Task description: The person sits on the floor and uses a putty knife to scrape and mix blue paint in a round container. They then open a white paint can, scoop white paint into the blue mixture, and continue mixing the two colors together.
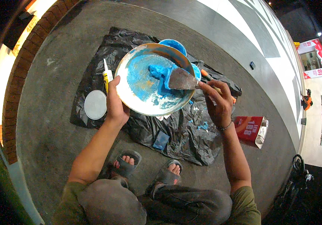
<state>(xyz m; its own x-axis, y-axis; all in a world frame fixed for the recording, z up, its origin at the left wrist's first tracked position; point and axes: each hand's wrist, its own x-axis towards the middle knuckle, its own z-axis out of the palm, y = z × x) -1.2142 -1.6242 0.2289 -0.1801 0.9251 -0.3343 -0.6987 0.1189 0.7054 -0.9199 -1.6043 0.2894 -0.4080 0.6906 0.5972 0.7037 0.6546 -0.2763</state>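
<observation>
My left hand (pixel 116 101) grips the left rim of a round white bowl (pixel 138 106), its thumb over the edge and its fingers hidden beneath. Blue and white smears coat the inside, with rust-brown along the far rim. My right hand (pixel 218 99) is closed on the handle of a putty knife (pixel 183 79) reaching in from the right. Its wide, stained metal blade lies inside the bowl, against a thick lump of bright blue paste (pixel 161 72). The bowl is held up above a black plastic sheet (pixel 202 144) and tilts toward me.
Blue-rimmed tub (pixel 173 44) stands behind the bowl. A pale round lid (pixel 95 105) and a yellow-and-white nozzle tube (pixel 107 77) lie left. A red can (pixel 249 130) lies on its side at right; a blue flat piece (pixel 161 140) lies near my sandals. Far right, a person (pixel 307 100) wears orange.
</observation>
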